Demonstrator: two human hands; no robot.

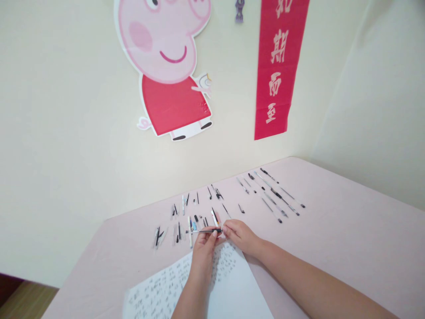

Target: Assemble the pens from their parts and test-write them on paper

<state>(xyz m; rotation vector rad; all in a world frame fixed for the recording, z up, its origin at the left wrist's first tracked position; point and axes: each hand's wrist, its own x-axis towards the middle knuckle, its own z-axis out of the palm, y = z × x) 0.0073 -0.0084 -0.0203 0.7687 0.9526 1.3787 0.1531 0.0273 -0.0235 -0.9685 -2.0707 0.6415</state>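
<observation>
My left hand (pixel 206 246) is closed around a pen (pixel 205 231) with a clear barrel and a black grip section. The pen lies nearly level, its far end pointing left. At its right end, the fingers of my right hand (pixel 241 235) are pinched together, and they hide that tip. Both hands are just above the top edge of a sheet of paper (pixel 239 292) covered partly in handwriting. Close behind them lie pen parts, among them a white pen barrel (pixel 190 239) and a dark refill (pixel 214 215).
The pink-covered table (pixel 332 248) holds several disassembled pens at the left, such as a clear barrel with black parts (pixel 157 237). Further right lie whole pens and refills, including a black-gripped pen (pixel 275 193). A wall (pixel 232 155) with a pig cutout (pixel 177 104) rises behind.
</observation>
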